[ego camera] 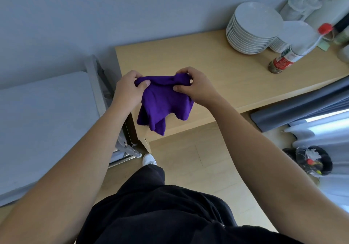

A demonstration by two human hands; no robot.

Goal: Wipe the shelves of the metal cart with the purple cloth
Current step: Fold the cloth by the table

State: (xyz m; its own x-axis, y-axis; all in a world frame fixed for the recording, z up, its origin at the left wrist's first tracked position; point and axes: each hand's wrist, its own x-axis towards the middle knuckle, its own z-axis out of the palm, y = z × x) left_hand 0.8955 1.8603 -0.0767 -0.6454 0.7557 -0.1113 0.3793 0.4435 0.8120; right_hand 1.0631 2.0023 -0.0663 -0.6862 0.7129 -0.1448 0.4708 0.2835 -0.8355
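Observation:
The purple cloth [164,105] hangs bunched in the air in front of me, above the near corner of a wooden table. My left hand [128,90] pinches its upper left edge between thumb and fingers. My right hand [194,86] grips the upper right edge the same way. The lower part of the cloth dangles in loose folds. The metal cart [43,122] stands at the left against the wall, its flat grey top shelf facing me; a chrome leg and lower rail show at its right corner. Its lower shelves are hidden.
A light wooden table [217,69] stands to the right of the cart. On it are a stack of white plates [253,28], a smaller stack, and a red-capped bottle [300,49]. Grey curtains [311,103] and a dark bin [311,162] are at right. My shoe is on the wooden floor.

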